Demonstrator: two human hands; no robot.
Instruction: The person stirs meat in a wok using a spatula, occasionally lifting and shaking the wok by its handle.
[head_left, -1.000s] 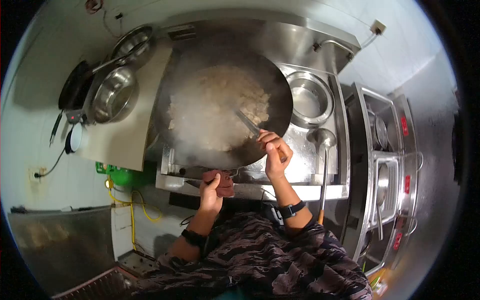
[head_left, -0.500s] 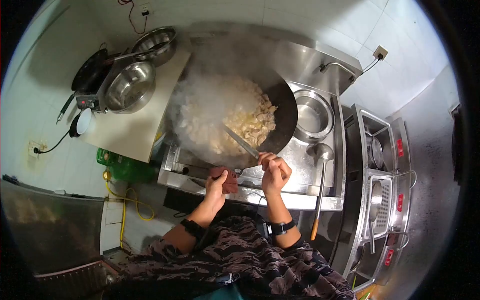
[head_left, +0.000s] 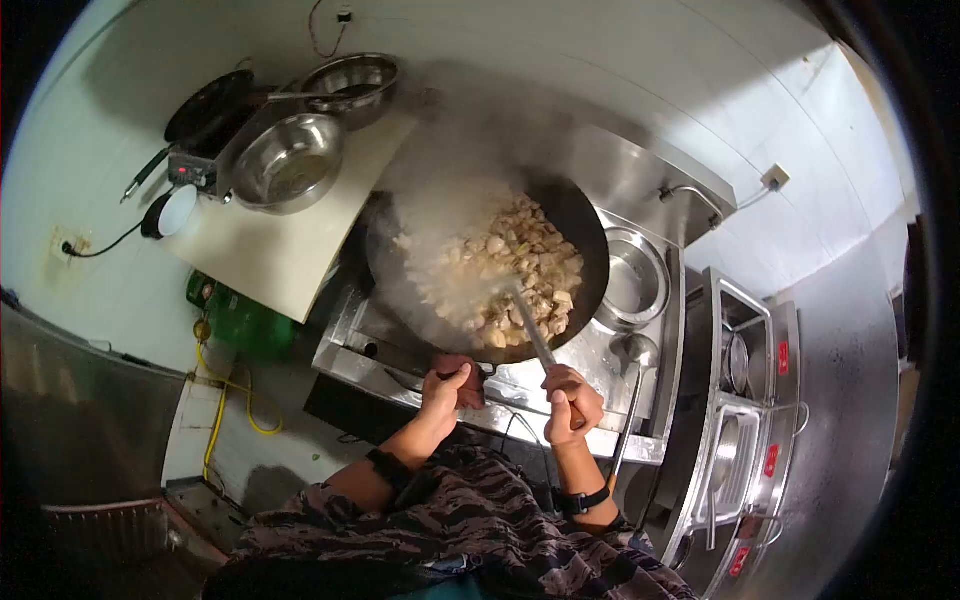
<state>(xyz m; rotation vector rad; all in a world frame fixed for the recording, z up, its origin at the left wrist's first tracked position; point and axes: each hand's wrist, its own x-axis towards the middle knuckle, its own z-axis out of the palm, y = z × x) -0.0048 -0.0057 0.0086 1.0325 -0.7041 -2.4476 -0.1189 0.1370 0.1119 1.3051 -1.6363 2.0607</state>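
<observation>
A large dark wok [head_left: 594, 225] holds many pale chunks of food, perhaps meat [head_left: 545, 255], with steam veiling its left side. My right hand [head_left: 573, 404] is closed round the handle of a wok spatula [head_left: 531, 322]. Its metal shaft slants down into the food, where the head is hidden. At the wok's near rim, my left hand [head_left: 440, 397] grips a folded reddish-brown cloth [head_left: 461, 378]; whether a wok handle is inside the cloth cannot be seen.
Right of the wok are a round metal pot [head_left: 655, 262] and a ladle [head_left: 636, 385] lying across the steel stove edge [head_left: 640, 447]. Steel bowls [head_left: 287, 163] and a black pan [head_left: 208, 108] occupy the left counter [head_left: 262, 258]. A rack with utensils [head_left: 735, 400] stands at right.
The view has shifted. The spatula has moved rightward within the wok, and the food is heaped more to the right. Both hands keep their grips.
</observation>
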